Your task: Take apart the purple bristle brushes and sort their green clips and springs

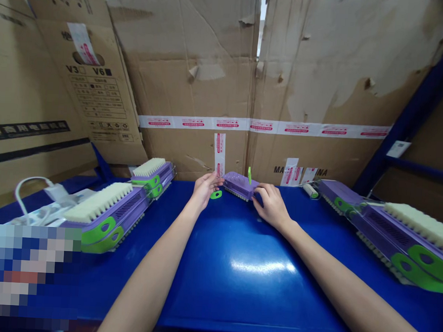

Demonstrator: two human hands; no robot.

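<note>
Near the back of the blue table, a purple scrubbing brush lies between my two hands with its pale bristles facing down. My right hand grips its right end, thumb below and fingers curled over. The fingers of my left hand are close together, their tips at the brush's left end. A green tab with a hole shows just under the left fingers. Another green piece stands up at the brush's back right. How these green pieces join the brush I cannot make out.
Stacked pairs of purple brushes with green ends lie on the left and on the right. A power strip with a white plug sits at the left. Cardboard sheets wall the back; a blue post rises at the right.
</note>
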